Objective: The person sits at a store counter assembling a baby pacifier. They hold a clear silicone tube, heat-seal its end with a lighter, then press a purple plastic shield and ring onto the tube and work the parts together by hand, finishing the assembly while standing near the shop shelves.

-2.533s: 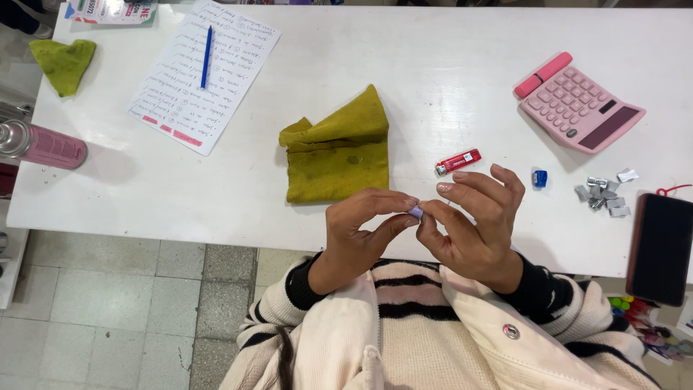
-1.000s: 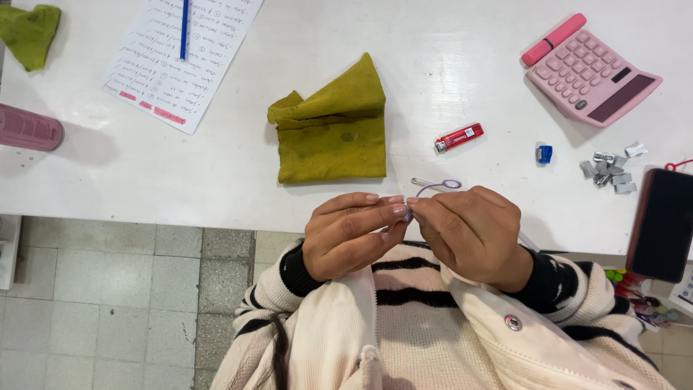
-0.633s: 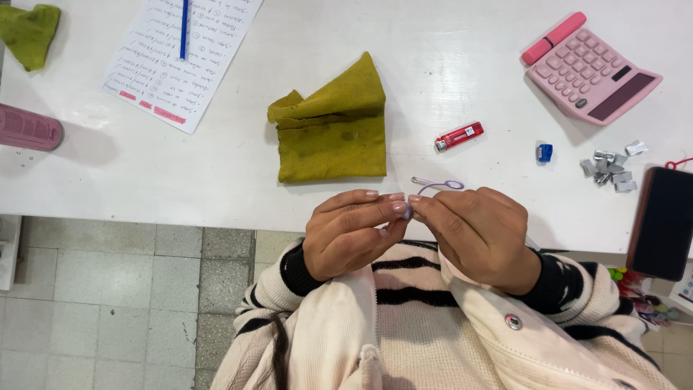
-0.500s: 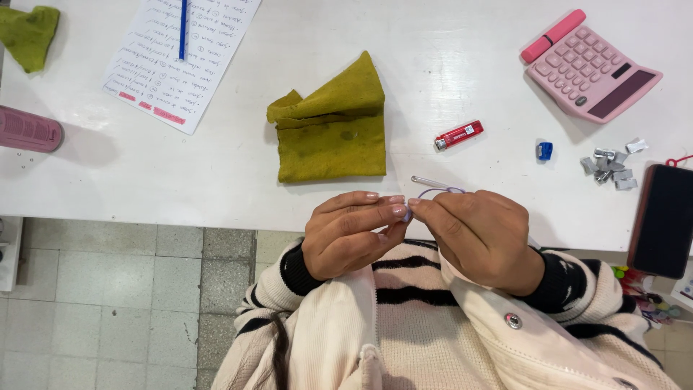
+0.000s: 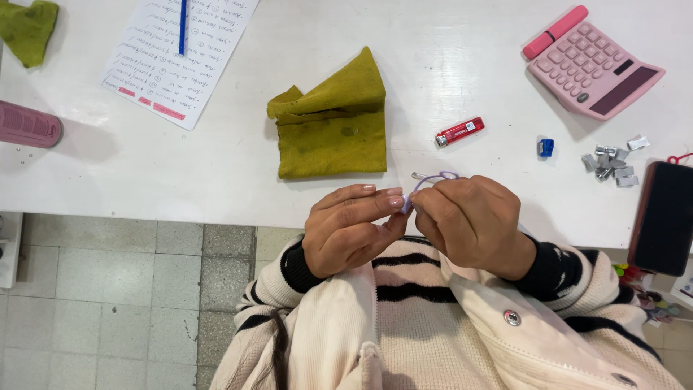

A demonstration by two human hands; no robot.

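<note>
My left hand (image 5: 350,227) and my right hand (image 5: 473,220) meet at the near edge of the white table (image 5: 216,166). Between their fingertips they pinch a thin lilac cord with a metal tip (image 5: 431,178), which loops up over my right hand's fingers. Both hands hover just over the table's front edge, in front of my striped sweater. What the fingers cover of the cord is hidden.
A folded olive cloth (image 5: 332,123) lies just beyond my hands. A red lighter (image 5: 459,132), a small blue piece (image 5: 546,147), several silver bits (image 5: 610,162), a pink calculator (image 5: 592,65), a dark phone (image 5: 663,217), a written sheet with a blue pen (image 5: 180,50) and a pink bottle (image 5: 29,125) lie around.
My hands have stayed together at the table edge. The lilac cord's loop has come out above my right fingers since the earliest frame and shifted slightly.
</note>
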